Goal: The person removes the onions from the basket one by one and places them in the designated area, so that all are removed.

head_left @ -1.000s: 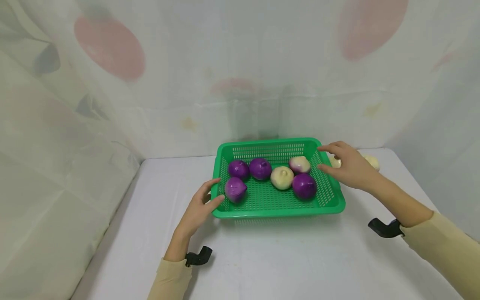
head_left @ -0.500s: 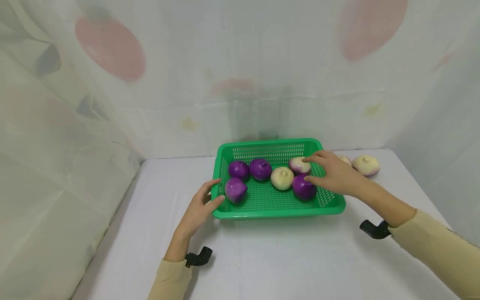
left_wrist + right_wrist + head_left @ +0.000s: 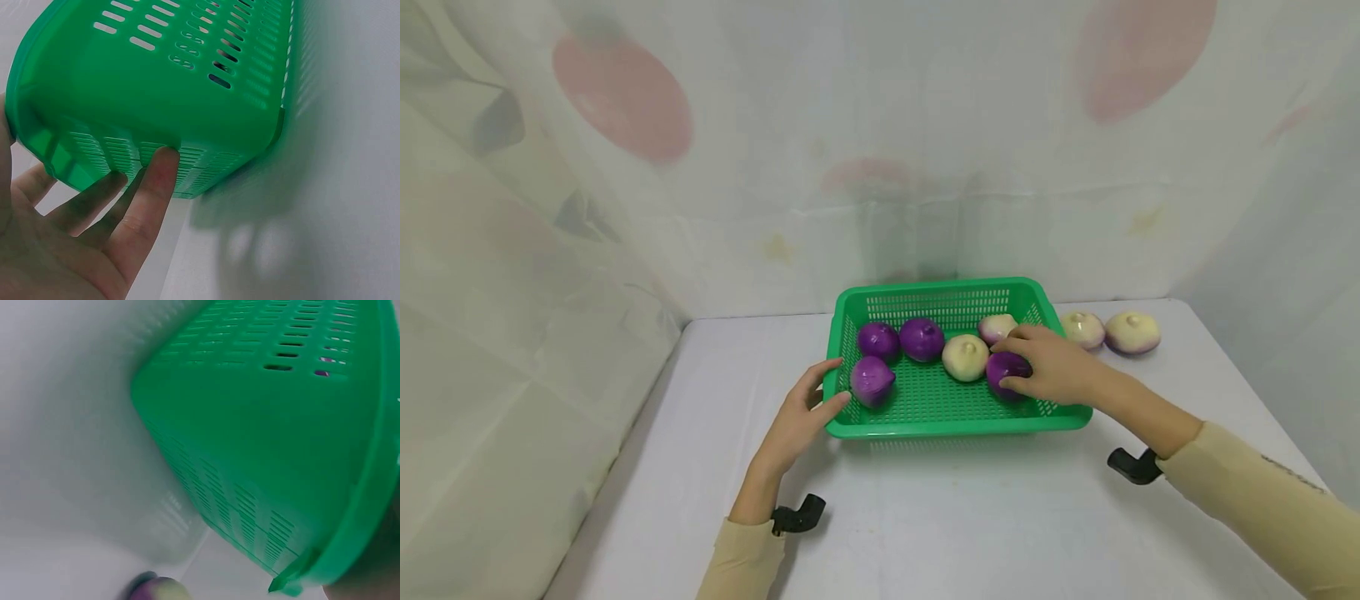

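A green plastic basket (image 3: 958, 427) with slotted walls stands on the table. At its left end my left hand (image 3: 793, 421) holds the rim, thumb and index finger over the edge. The left wrist view shows the other fingers (image 3: 147, 206) against the outer wall. My right hand (image 3: 1060, 367) reaches over the basket's right side, its fingers curled around a glossy purple onion (image 3: 1002, 367). Beside it lie a cream bulb (image 3: 966, 358) and a cream-and-purple bulb (image 3: 995, 327), partly behind the fingers. In the right wrist view the basket wall (image 3: 250, 437) hides most of the hand.
Several other purple onions (image 3: 922, 340) lie in the basket's left half. Two cream bulbs with purple undersides, one nearer the basket (image 3: 1082, 330) and one farther right (image 3: 1132, 333), sit on the white table (image 3: 925, 517). A printed cloth (image 3: 760, 225) hangs behind.
My right hand has moved left and down from the basket's right rim onto the purple onion. The cream bulbs on the table are now uncovered. My left hand has stayed put.
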The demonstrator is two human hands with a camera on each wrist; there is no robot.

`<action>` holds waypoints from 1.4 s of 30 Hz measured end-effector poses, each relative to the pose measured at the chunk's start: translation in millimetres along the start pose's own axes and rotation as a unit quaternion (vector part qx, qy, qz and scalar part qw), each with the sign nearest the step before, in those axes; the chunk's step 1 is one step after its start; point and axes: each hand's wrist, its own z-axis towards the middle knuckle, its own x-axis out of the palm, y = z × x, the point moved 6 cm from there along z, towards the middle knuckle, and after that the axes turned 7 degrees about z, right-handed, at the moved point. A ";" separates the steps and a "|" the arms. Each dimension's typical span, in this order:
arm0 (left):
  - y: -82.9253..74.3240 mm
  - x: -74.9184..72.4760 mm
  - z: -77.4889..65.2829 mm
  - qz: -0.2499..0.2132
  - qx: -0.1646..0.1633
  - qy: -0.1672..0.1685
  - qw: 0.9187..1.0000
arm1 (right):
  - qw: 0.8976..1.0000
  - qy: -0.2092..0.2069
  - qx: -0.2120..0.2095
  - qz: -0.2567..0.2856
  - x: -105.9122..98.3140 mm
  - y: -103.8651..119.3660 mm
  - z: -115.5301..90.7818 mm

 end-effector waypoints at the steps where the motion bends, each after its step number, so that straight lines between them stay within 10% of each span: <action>1: 0.0 -0.1 0.0 0.000 -0.001 -0.001 1.000 | 1.000 0.003 -0.003 -0.003 1.5 0.4 0.9; 26: -2.7 0.8 -0.9 0.005 0.007 -0.001 1.000 | 0.991 0.119 0.010 -0.054 28.0 -1.7 13.0; 42: -0.1 0.0 -0.1 0.008 0.002 0.000 1.000 | 0.992 0.123 0.015 -0.021 20.4 1.5 16.6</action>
